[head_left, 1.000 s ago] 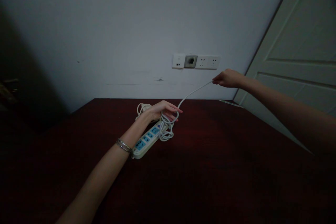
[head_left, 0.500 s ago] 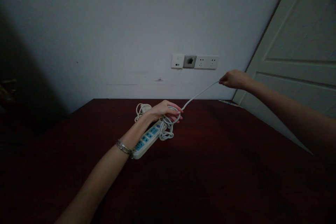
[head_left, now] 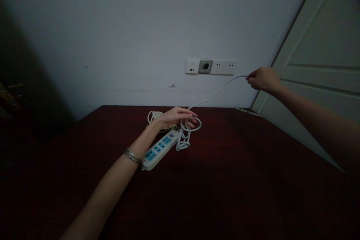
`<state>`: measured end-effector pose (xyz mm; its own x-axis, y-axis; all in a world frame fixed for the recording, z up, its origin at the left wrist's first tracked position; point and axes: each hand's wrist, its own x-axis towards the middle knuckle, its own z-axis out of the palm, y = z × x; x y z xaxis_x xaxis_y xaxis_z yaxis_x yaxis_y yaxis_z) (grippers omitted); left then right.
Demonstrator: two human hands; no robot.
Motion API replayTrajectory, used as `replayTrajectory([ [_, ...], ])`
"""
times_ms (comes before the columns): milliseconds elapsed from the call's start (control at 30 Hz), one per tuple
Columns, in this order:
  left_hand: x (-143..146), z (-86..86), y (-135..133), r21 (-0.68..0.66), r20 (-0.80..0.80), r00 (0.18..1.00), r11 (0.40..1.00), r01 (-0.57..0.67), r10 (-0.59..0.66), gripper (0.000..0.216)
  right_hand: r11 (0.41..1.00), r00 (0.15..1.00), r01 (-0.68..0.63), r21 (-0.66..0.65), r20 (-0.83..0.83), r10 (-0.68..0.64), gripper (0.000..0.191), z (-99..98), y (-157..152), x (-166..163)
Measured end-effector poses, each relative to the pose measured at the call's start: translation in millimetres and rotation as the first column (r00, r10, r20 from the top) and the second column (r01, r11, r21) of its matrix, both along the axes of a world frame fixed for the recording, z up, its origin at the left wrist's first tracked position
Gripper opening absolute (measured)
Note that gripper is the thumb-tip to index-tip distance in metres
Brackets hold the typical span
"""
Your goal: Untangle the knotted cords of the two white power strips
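A white cable point(head_left: 208, 100) runs from a loose coil up to my right hand point(head_left: 263, 78), which pinches it in front of the wall at the right. My left hand point(head_left: 177, 115) is closed around the cable's looped part, over the desk's back half. Some loops hang below its fingers. Beneath my left wrist lies a white power strip point(head_left: 160, 149) with blue sockets, set at a slant. Behind that wrist, a paler cord point(head_left: 152, 116) is bundled and partly hidden by my hand.
The dark red desk point(head_left: 225, 172) meets a pale wall point(head_left: 140, 45). On the wall sit two socket plates point(head_left: 224, 67), a grey network outlet point(head_left: 205, 66) and another white plate point(head_left: 192, 66). A white panelled door point(head_left: 323, 45) stands at the right.
My right hand has moved up and to the right, drawing more cable out. The stretch between my hands now curves instead of running nearly straight. The loop at my left hand sits lower and more open.
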<state>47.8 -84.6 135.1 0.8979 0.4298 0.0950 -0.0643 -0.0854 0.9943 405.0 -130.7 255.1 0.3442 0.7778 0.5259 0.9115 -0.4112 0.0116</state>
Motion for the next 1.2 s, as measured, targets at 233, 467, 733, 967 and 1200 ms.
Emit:
replayTrajectory([
  [233, -5, 1.5, 12, 0.025, 0.011, 0.991, 0.991, -0.13, 0.13, 0.024, 0.988, 0.979, -0.003, 0.152, -0.202, 0.035, 0.035, 0.3, -5, 7],
  [467, 4, 12.9, 6, 0.244, 0.127, 0.892, 0.858, -0.452, 0.434, 0.017, 0.984, 0.948, 0.003, 0.181, -0.312, 0.054, 0.029, -8.7, -9, -2],
  [733, -2, 27.1, -5, -0.203, 0.38, 0.764, 0.853, -0.481, 0.521, 0.017, 0.986, 0.886, -0.147, 0.074, -0.434, 0.164, 0.022, -26.9, -7, -24],
  [967, -5, 38.3, -2, -0.614, 0.444, 0.599, 0.713, -0.338, 0.666, 0.021, 0.847, 0.499, -0.527, 0.067, -0.783, 0.372, 0.02, -46.9, -10, -90],
  [1200, -4, 53.2, -24, -0.715, 0.411, 0.488, 0.604, -0.352, 0.77, 0.033, 0.466, 0.087, -0.874, 0.136, -0.901, 0.426, 0.048, -55.9, -43, -179],
])
